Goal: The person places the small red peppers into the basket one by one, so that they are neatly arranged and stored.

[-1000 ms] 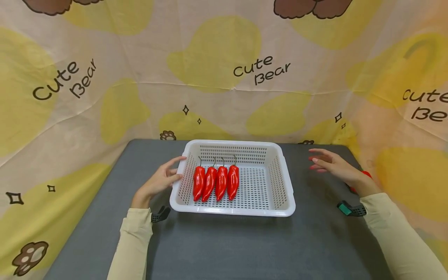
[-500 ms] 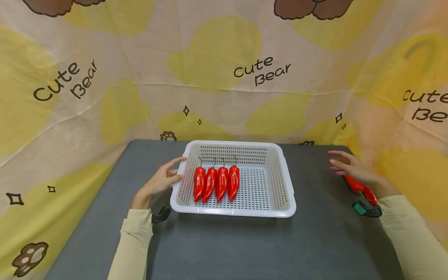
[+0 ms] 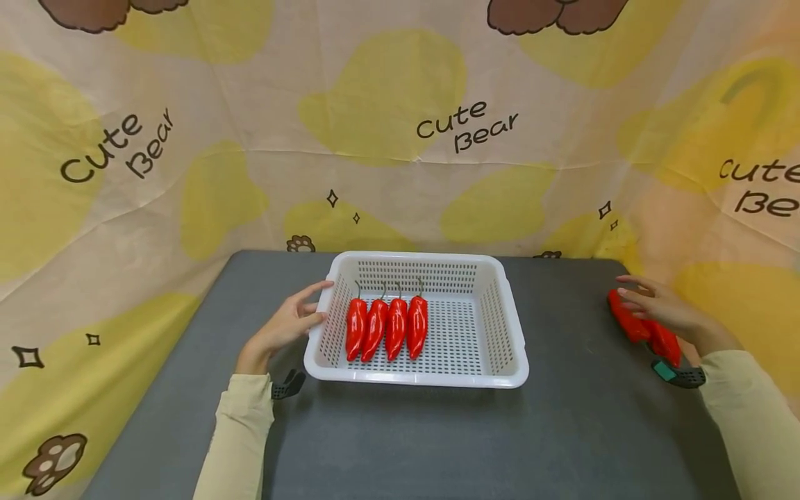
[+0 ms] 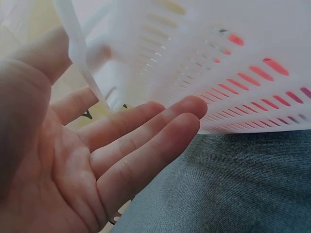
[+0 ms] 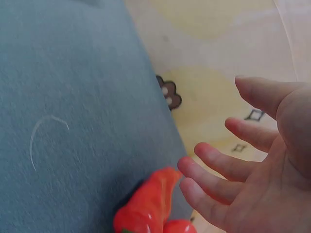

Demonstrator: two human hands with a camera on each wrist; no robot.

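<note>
A white perforated plastic basket (image 3: 415,380) stands on the dark table. Several glossy red chili peppers (image 3: 396,330) lie side by side in its left half, green stems pointing away. My left hand (image 3: 284,323) holds the basket's left rim, thumb and index finger on the rim; in the left wrist view the other fingers (image 4: 146,141) lie below it by the outer wall. At the far right, my right hand (image 3: 665,305) hovers over two more red peppers (image 3: 625,319), fingers spread and holding nothing. The right wrist view shows a pepper (image 5: 150,204) just beyond the fingertips.
The dark table (image 3: 400,437) ends at the right close by the loose peppers. A patterned cloth (image 3: 375,125) with bear lettering hangs behind and at both sides. A thin pale hair or thread (image 5: 36,131) lies on the table in the right wrist view.
My right hand has moved right, from beside the basket to above the two loose peppers, which now show more fully. The left hand and the basket have stayed in place.
</note>
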